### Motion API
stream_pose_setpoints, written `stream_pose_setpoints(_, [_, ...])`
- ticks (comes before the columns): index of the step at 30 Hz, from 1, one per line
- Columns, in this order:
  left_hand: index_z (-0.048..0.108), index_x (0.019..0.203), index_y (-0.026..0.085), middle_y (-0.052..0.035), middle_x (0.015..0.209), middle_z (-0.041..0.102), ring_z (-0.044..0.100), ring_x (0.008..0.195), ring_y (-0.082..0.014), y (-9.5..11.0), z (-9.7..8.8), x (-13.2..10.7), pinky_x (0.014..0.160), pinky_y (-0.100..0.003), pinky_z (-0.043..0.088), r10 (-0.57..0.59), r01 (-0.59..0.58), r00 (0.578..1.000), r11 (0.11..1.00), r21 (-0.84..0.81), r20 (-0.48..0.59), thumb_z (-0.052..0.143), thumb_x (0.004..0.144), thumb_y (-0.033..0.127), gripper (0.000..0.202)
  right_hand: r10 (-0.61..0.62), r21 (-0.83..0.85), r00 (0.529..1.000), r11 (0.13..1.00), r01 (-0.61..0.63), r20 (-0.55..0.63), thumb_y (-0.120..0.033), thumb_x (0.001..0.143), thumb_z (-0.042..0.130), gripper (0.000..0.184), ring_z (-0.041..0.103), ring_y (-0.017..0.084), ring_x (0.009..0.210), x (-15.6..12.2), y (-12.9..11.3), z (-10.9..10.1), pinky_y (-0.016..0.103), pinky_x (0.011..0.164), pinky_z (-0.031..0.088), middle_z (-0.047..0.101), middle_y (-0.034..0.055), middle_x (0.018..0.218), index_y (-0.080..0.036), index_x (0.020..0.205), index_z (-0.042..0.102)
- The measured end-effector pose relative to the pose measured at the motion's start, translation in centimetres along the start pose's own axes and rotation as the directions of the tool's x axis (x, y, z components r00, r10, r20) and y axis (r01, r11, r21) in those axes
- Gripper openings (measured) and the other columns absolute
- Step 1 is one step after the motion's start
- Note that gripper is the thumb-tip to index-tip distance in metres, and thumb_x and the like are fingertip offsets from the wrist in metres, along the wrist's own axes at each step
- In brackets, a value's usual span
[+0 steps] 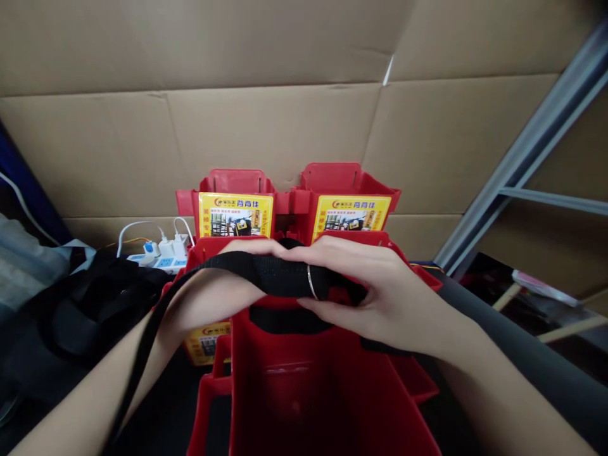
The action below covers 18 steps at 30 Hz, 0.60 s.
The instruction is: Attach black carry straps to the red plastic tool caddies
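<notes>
A wide black webbing strap (280,275) runs across the top of the nearest red plastic bin (304,373), and its long tail (147,354) hangs down at the left. My right hand (384,285) pinches the strap between thumb and fingers, close to a thin silvery curved line whose nature I cannot make out. My left hand (228,288) is closed around the strap from behind, its fingertips partly hidden by the webbing. More black strap passes through a slot in the bin's back wall, just below my hands.
Behind stand more red bins (351,183) with yellow labels (236,214). At the left are a black bag (85,316) and a white power strip (166,261) with several plugs. Cardboard (266,139) covers the wall; a grey metal frame (522,152) slants at the right.
</notes>
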<state>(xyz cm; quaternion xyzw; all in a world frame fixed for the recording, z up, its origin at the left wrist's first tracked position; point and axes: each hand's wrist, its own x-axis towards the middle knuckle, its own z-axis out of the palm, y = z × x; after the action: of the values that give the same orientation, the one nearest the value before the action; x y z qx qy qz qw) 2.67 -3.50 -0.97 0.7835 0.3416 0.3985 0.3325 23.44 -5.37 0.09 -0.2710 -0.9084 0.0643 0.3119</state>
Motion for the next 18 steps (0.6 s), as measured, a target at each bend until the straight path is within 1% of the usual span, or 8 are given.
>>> stream_pose_setpoints(2, [0.061, 0.098, 0.017, -0.0056, 0.101, 0.065, 0.061, 0.092, -0.0177, -0.1, -1.1, 0.4, 0.081, -0.028, 0.049, 0.01, -0.014, 0.999, 0.996, -0.085, -0.044, 0.06, 0.078, 0.028, 0.024, 0.047, -0.018, 0.999, 0.999, -0.047, 0.018, -0.025, 0.079, 0.059, 0.043, 0.059, 0.015, 0.089, -0.1, 0.2, 0.2, 0.028, 0.079, 0.048, 0.063, 0.0027, 0.1, -0.025, 0.122, 0.052])
stream_pose_setpoints(4, [0.06, 0.101, 0.018, -0.0065, 0.101, 0.065, 0.061, 0.091, -0.0161, 0.0, -2.4, 0.4, 0.08, -0.026, 0.049, -0.014, -0.002, 0.995, 0.986, -0.168, -0.097, 0.054, 0.082, 0.032, 0.024, 0.1, -0.042, 0.995, 0.994, -0.1, 0.012, -0.027, 0.076, 0.063, 0.047, 0.059, 0.016, 0.093, -0.2, 0.1, 0.2, 0.028, 0.08, 0.047, 0.062, 0.0024, 0.103, -0.024, 0.121, 0.05])
stream_pose_setpoints(6, [0.062, 0.099, 0.019, -0.0064, 0.099, 0.066, 0.062, 0.087, -0.0159, 0.4, -3.4, 0.1, 0.076, -0.025, 0.05, -0.062, 0.058, 0.998, 0.99, -0.125, -0.032, 0.05, 0.084, 0.037, 0.026, 0.159, -0.041, 0.987, 0.986, -0.159, -0.01, -0.03, 0.073, 0.066, 0.045, 0.059, 0.016, 0.091, -0.1, 0.0, 0.2, 0.027, 0.075, 0.048, 0.063, 0.002, 0.1, -0.023, 0.114, 0.05])
stream_pose_setpoints(8, [0.064, 0.095, 0.021, -0.0038, 0.087, 0.068, 0.063, 0.075, -0.0151, 0.7, -3.8, -0.3, 0.065, -0.023, 0.051, -0.122, 0.121, 0.988, 0.992, 0.022, 0.098, 0.057, 0.079, 0.038, 0.025, 0.204, -0.032, 0.979, 0.978, -0.205, -0.02, -0.032, 0.071, 0.068, 0.038, 0.06, 0.015, 0.082, -0.1, 0.0, 0.3, 0.024, 0.067, 0.048, 0.063, 0.0002, 0.092, -0.022, 0.103, 0.049])
stream_pose_setpoints(10, [0.064, 0.094, 0.023, -0.0002, 0.074, 0.066, 0.061, 0.063, -0.0133, 1.0, -3.6, -0.7, 0.054, -0.021, 0.049, -0.173, 0.15, 0.97, 0.979, 0.137, 0.171, 0.068, 0.069, 0.034, 0.027, 0.22, -0.035, 0.975, 0.975, -0.221, -0.018, -0.032, 0.072, 0.067, 0.032, 0.06, 0.013, 0.075, 0.0, 0.0, 0.5, 0.023, 0.062, 0.047, 0.063, -0.0014, 0.087, -0.022, 0.095, 0.048])
stream_pose_setpoints(11, [0.063, 0.095, 0.024, 0.001, 0.07, 0.065, 0.06, 0.059, -0.0126, 1.1, -3.4, -0.8, 0.05, -0.02, 0.048, -0.187, 0.162, 0.967, 0.976, 0.146, 0.175, 0.07, 0.066, 0.031, 0.03, 0.221, -0.038, 0.975, 0.974, -0.221, -0.017, -0.032, 0.072, 0.067, 0.031, 0.06, 0.013, 0.075, 0.0, 0.1, 0.5, 0.023, 0.062, 0.046, 0.063, -0.0016, 0.087, -0.022, 0.093, 0.048])
stream_pose_setpoints(15, [0.058, 0.088, 0.021, 0.0038, 0.063, 0.06, 0.055, 0.053, -0.0096, 1.2, -1.7, -1.1, 0.045, -0.017, 0.042, -0.169, 0.167, 0.984, 0.984, 0.056, 0.048, 0.07, 0.065, 0.023, 0.026, 0.218, -0.027, 0.976, 0.976, -0.218, -0.018, -0.032, 0.072, 0.067, 0.03, 0.06, 0.013, 0.078, 0.1, 0.4, 0.5, 0.024, 0.064, 0.047, 0.062, -0.0012, 0.088, -0.022, 0.094, 0.049])
stream_pose_setpoints(18, [0.057, 0.082, 0.02, 0.0036, 0.068, 0.059, 0.055, 0.058, -0.0087, 1.1, -0.8, -1.1, 0.051, -0.018, 0.044, -0.094, 0.094, 0.996, 0.995, 0.038, -0.012, 0.068, 0.067, 0.018, 0.019, 0.212, -0.021, 0.977, 0.977, -0.213, -0.023, -0.031, 0.072, 0.067, 0.031, 0.06, 0.014, 0.081, 0.2, 0.3, 0.6, 0.024, 0.065, 0.047, 0.062, -0.0011, 0.09, -0.022, 0.095, 0.049])
